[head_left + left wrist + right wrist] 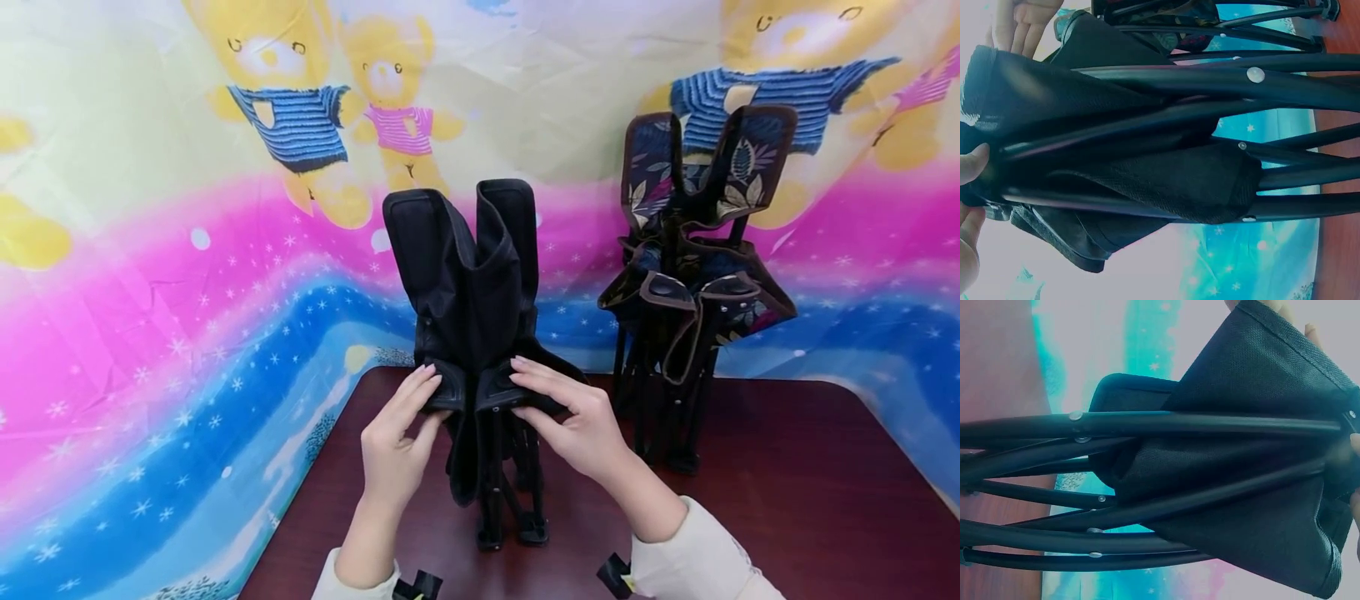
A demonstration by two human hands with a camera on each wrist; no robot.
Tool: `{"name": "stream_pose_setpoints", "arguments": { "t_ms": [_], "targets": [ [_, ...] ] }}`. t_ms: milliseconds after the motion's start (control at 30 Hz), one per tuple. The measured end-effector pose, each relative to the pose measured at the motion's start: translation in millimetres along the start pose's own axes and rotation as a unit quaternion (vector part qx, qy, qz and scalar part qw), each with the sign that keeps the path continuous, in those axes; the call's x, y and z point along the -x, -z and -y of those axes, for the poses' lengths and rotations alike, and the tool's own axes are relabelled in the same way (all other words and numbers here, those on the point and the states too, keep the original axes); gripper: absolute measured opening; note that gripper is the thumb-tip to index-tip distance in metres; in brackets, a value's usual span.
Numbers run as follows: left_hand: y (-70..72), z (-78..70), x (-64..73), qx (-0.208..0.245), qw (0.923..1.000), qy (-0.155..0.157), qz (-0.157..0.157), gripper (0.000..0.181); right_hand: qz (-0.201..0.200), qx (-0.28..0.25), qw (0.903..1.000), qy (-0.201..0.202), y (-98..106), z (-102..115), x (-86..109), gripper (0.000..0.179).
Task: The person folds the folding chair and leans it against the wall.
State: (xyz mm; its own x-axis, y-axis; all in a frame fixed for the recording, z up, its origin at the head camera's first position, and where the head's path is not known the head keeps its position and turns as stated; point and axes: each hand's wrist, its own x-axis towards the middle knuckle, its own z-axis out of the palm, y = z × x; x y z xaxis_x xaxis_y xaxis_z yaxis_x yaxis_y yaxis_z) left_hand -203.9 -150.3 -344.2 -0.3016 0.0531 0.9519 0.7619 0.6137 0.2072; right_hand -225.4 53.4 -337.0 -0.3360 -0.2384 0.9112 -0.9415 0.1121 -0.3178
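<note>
A black folding chair (468, 292) stands mostly folded on the table, its fabric back rising in two upright flaps and its seat sagging in a fold between the tubes. My left hand (397, 437) pinches the near left seat corner, fingers on top and thumb beneath. The near right corner is gripped the same way by my right hand (577, 421). Crossed metal legs (1297, 172) with round rivets show up close in the left wrist view. In the right wrist view, the underside of the seat fabric (1260, 381) spreads around the tubes, with fingertips at its edge.
A second folding chair (742, 187), with a dark leaf pattern and brown trim, stands folded at the back right of the dark red table (795, 500). Behind the table hangs a colourful cloth (247, 275) printed with bears and snowflakes.
</note>
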Motion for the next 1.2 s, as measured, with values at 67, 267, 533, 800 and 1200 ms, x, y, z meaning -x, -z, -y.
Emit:
{"name": "stream_pose_setpoints", "arguments": {
  "t_ms": [67, 267, 533, 800, 1200],
  "targets": [
    [0.2, 0.3, 1.0, 0.008, 0.9999, 0.004, -0.007, 0.041, -0.012, 0.003, 0.9999, 0.004, 1, -1, 1.9, 0.043],
    [0.6, 2.7, 6.5, 0.021, 0.9994, 0.008, -0.026, 0.031, -0.033, 0.014, 0.9994, -0.001, 3, -3, 7.1, 0.044],
    [6.0, 4.8, 19.3, 0.029, 0.9967, 0.057, -0.049, 0.049, -0.033, 0.03, 0.9985, -0.032, 7, 0, 16.3, 0.048],
    [13.6, 2.9, 29.6, 0.021, 0.9945, 0.095, -0.039, 0.05, -0.032, 0.034, 0.9971, -0.059, 9, 0, 26.4, 0.052],
    [14.1, 15.5, 57.2, -0.007, 0.992, 0.126, -0.008, 0.048, -0.044, 0.039, 0.997, -0.051, 12, 15, 30.4, 0.045]
  ]
}}
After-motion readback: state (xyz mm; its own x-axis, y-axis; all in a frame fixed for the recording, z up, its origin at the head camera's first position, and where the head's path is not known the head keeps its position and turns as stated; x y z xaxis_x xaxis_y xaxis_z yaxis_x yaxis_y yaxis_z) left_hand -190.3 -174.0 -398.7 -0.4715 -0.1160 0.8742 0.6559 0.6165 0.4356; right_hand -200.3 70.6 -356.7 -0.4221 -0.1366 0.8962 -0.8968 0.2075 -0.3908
